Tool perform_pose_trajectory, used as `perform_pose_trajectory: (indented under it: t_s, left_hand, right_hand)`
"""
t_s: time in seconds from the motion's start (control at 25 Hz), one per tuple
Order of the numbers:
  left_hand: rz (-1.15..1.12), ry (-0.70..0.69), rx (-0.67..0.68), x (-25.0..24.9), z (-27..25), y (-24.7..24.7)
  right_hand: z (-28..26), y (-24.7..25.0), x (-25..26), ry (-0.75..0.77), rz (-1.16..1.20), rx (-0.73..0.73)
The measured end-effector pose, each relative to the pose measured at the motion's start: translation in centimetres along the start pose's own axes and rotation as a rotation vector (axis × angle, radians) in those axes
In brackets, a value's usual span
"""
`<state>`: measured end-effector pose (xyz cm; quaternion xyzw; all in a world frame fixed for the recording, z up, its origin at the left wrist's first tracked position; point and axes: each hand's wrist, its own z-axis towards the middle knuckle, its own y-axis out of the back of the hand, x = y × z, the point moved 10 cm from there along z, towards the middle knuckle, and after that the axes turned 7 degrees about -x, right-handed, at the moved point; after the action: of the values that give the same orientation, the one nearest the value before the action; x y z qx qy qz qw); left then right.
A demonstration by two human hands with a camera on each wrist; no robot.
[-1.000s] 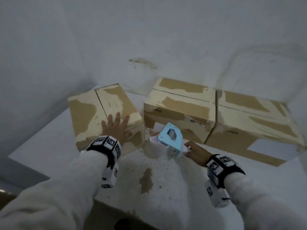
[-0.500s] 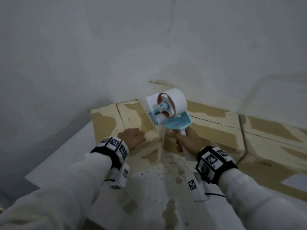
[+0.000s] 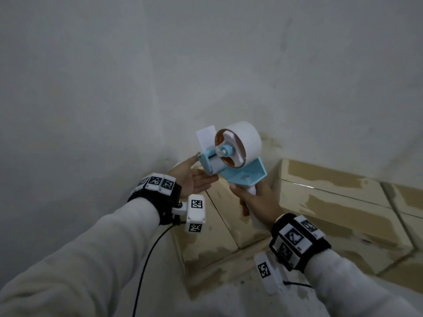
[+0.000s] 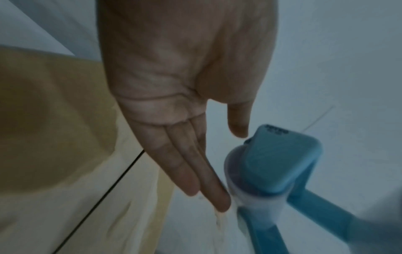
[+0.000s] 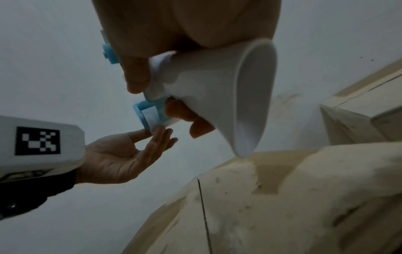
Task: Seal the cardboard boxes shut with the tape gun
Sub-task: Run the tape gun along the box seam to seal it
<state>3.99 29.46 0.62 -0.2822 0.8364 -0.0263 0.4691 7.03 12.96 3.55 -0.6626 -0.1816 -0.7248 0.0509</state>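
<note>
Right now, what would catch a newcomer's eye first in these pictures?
The blue tape gun with its fat white roll, held up mid-picture by its handle in the right hand. The open left hand reaches to its front end, fingers straight. Below sit patchy cardboard boxes on the table.

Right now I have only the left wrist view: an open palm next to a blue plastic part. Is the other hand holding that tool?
Observer: Yes. In the head view the right hand grips the tape gun by its white handle, up above the boxes.
Operator: Any tape pulled out?
Observer: A short tape end stands up from the gun's front, just above the open left hand.
Operator: How many boxes?
Observer: Three show in the head view: the left box beneath both hands, the middle box beside it, and the right box at the frame's edge.
</note>
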Motion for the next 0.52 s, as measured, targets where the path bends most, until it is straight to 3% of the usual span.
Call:
perform_pose_trajectory:
  t_s: [0.28,0.52]
  left_hand:
    - [0.204,-0.103,-0.096,-2.9,3.5,2.9]
    - [0.523,-0.254,-0.240,-7.6,6.4,3.8]
  right_hand:
    - [0.8,-2.3,-0.2,0.003,-0.054,-0.042]
    - [1.7,-3.5,-0.8,-0.012,-0.157,-0.036]
